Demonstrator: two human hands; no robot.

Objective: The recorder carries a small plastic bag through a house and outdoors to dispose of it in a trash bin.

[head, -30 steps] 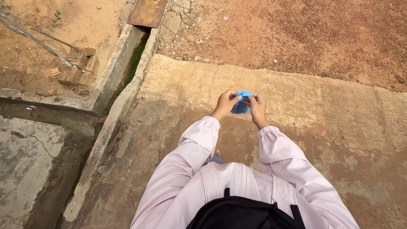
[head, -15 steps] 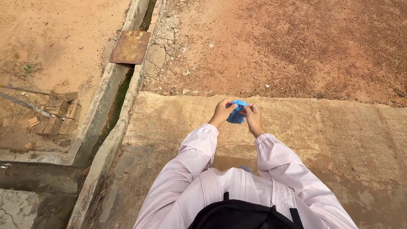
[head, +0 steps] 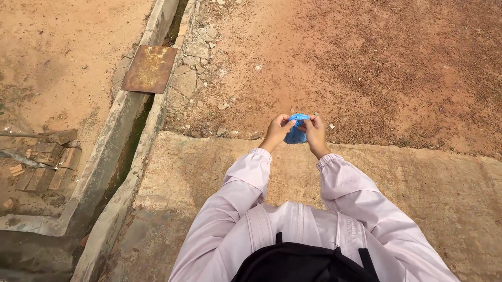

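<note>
Both hands meet out in front of the person's chest, the left hand (head: 276, 131) and the right hand (head: 315, 133) each pinching with curled fingers a crumpled blue plastic bag (head: 296, 133) that is bunched small between them and held in the air above the far edge of the concrete slab (head: 429, 188). Beyond that slab edge lies reddish gravelly soil (head: 390, 62); to the slab's left runs a narrow concrete drain channel (head: 124, 147), partly covered farther off by a rusty metal plate (head: 150, 69), with a few loose bricks (head: 50, 155) lying past the channel.
</note>
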